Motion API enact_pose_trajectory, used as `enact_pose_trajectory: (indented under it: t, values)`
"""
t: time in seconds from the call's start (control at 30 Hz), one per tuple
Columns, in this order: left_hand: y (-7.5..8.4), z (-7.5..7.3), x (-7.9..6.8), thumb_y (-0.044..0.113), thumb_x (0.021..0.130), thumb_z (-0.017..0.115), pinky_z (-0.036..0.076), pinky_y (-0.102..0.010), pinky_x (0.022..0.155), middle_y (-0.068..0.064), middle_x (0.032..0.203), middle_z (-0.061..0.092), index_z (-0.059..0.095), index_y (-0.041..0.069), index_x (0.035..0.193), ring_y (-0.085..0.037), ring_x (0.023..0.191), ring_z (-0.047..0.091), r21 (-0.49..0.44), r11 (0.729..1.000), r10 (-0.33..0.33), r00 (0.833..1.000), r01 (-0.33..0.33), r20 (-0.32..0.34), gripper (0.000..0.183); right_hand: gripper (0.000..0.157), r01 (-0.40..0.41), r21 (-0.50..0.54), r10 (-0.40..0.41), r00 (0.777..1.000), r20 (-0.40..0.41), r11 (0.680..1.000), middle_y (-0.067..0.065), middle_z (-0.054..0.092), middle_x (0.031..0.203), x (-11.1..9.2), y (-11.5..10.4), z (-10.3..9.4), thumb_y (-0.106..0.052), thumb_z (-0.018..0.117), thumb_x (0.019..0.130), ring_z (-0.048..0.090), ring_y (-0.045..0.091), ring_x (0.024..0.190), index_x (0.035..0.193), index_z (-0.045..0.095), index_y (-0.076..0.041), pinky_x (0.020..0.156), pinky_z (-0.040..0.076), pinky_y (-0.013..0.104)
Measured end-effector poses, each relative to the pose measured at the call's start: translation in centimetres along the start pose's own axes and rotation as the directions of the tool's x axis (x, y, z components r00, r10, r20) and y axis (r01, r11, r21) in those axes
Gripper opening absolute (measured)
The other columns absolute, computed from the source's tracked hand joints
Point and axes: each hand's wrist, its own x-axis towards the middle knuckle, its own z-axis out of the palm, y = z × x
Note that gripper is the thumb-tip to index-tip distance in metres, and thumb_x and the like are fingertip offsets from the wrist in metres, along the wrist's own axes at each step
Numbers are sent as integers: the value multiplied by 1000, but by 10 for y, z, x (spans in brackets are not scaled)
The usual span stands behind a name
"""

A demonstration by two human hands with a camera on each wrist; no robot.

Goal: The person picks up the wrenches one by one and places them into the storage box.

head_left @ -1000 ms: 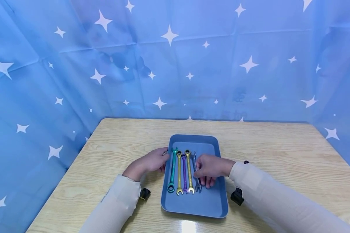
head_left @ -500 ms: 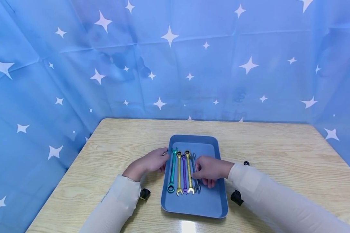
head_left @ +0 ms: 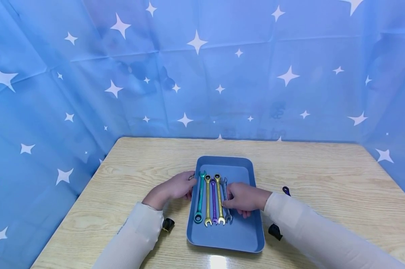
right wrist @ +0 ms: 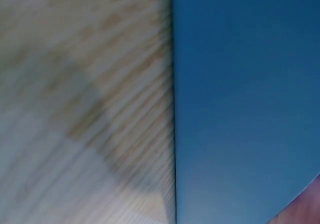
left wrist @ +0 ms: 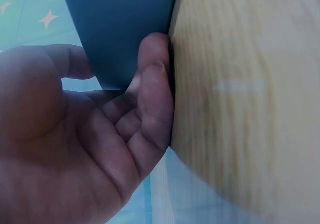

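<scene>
In the head view, a blue tray (head_left: 226, 239) holds a row of wrenches lying lengthwise: a green wrench (head_left: 200, 196), a gold wrench (head_left: 207, 198), a purple wrench (head_left: 214, 198), a second gold wrench (head_left: 219, 200) and a silver wrench (head_left: 228, 216). My left hand (head_left: 177, 186) grips the tray's left wall, thumb over the rim and fingers curled low outside, as the left wrist view shows. Inside the tray, my right hand (head_left: 244, 197) holds the silver wrench at its middle, beside the second gold one. Some right fingers are hidden.
The tray stands on a wood-grain table (head_left: 148, 160). Right of it, the dark ring end of another wrench (head_left: 286, 190) sticks out from behind my right sleeve. A blue curtain (head_left: 202, 74) with white stars hangs behind and at the sides.
The silver wrench has shifted slightly left, closer to the second gold wrench, along with my right hand. More of the dark ring-ended wrench shows past my sleeve. My left hand stays put.
</scene>
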Motion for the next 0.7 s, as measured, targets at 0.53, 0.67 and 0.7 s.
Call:
enact_pose_trajectory:
  t: [0.53,0.67,0.7]
  values:
    - [1,0,1,22,106,31,55,-33,63,-7,79,62,57,8,112,-20,67,63,-13,1000,-8,1000,8,0,29,28,2,15,-2,1000,-17,1000,2,58,52,-1,4,1,-28,66,96,57,11,38,76,56,-11,40,51,29]
    - [1,0,1,21,106,31,54,-33,62,-7,78,62,57,9,110,-20,67,63,-1,1000,-9,1000,9,-1,29,28,26,56,-26,1000,1,998,3,59,54,-3,3,-3,-27,64,97,58,12,40,78,55,-10,42,52,31]
    - [1,0,1,21,106,31,55,-33,63,-7,78,62,57,9,110,-20,67,63,1,1000,-7,1000,7,0,29,26,35,68,-35,999,-2,997,3,59,54,-4,3,-4,-27,63,98,59,13,41,80,55,-10,42,52,31]
